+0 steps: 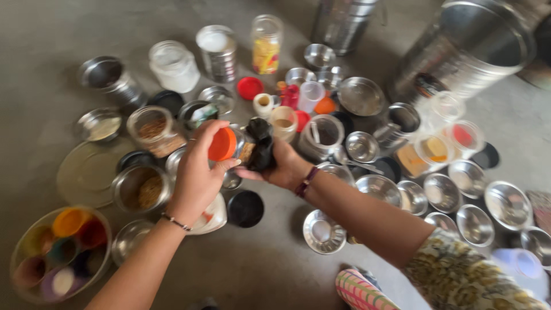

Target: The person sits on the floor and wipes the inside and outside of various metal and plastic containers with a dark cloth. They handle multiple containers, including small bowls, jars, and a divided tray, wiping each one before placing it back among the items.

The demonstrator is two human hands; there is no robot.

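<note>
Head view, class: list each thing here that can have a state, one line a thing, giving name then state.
Left hand: gripping the orange lid.
Orange lid: held at the jar mouth.
Right hand: closed around the jar.
Jar: held tilted above the floor, black bag against it.
Large steel drum: open, tilted.
Black lid: off, lying on the floor.
Grain jar: uncovered, partly full.

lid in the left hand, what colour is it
Orange, seen in the head view: the lid in the left hand.
</note>
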